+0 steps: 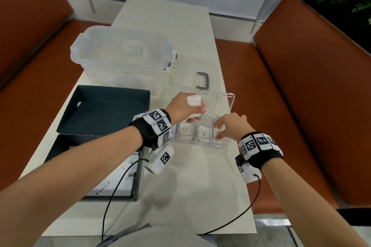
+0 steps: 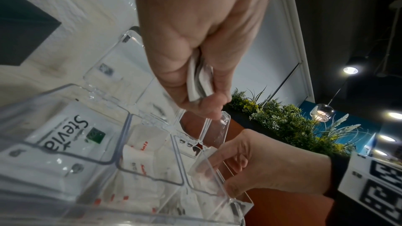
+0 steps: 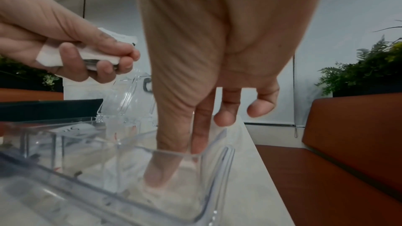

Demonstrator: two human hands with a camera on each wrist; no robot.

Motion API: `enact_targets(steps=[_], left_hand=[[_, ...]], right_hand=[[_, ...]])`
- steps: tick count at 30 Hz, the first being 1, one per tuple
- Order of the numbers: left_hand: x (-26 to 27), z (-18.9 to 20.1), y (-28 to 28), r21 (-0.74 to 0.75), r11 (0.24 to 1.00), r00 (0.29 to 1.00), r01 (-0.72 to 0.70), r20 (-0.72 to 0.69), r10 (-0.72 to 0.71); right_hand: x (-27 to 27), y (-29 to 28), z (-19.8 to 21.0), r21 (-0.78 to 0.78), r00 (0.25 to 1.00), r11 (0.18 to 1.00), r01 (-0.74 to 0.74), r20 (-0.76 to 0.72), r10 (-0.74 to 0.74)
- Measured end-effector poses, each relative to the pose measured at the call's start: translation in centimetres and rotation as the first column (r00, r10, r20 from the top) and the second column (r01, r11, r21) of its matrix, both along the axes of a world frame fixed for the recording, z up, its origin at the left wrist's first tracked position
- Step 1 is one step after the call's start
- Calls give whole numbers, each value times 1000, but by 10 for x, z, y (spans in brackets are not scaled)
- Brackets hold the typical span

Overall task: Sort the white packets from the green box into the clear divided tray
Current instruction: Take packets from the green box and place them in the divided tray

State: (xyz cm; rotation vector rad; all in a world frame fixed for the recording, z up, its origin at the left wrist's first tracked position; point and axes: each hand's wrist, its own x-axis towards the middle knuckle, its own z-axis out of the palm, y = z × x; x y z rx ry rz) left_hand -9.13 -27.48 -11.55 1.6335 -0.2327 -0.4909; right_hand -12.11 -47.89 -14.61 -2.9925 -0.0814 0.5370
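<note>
My left hand (image 1: 192, 113) hovers above the clear divided tray (image 1: 200, 143) and grips a small stack of white packets (image 1: 193, 102), seen edge-on in the left wrist view (image 2: 199, 78). My right hand (image 1: 218, 131) reaches into the tray's near right compartment, where thumb and forefinger pinch a white packet (image 2: 203, 176) low inside it. Other near compartments hold Stevia (image 2: 71, 131), Salt (image 1: 185, 129) and Pepper (image 1: 203, 132) packets. The tray's hinged lid (image 1: 225, 102) stands open at the back. The dark green box (image 1: 138, 176) at front left holds more white packets (image 1: 118, 176).
The green box's lid (image 1: 104, 110) lies upturned behind the box. A large clear storage bin (image 1: 120, 52) stands at the back left, its lid with a grey handle (image 1: 202, 80) beside it. Orange benches (image 1: 301, 86) flank the narrow white table (image 1: 190, 196).
</note>
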Motion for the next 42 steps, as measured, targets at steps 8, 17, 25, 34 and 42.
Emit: enact_targets(steps=[8, 17, 25, 34, 42], left_hand=[[1, -1, 2, -3, 1000, 1000, -4, -3, 4], [0, 0, 6, -1, 1000, 1000, -8, -8, 8], [0, 0, 6, 18, 1000, 1000, -6, -6, 6], [-2, -1, 3, 15, 1000, 1000, 0, -14, 0], [-4, 2, 6, 10, 1000, 1000, 1, -15, -1]], right_hand=[[-6, -10, -7, 81, 977, 993, 83, 190, -97], [-9, -4, -11, 284, 875, 954, 90, 435, -213], [-8, -5, -6, 163, 917, 987, 0, 394, -65], [-6, -1, -8, -91, 923, 990, -111, 360, 137], [-5, 4, -7, -32, 924, 997, -75, 374, 82]])
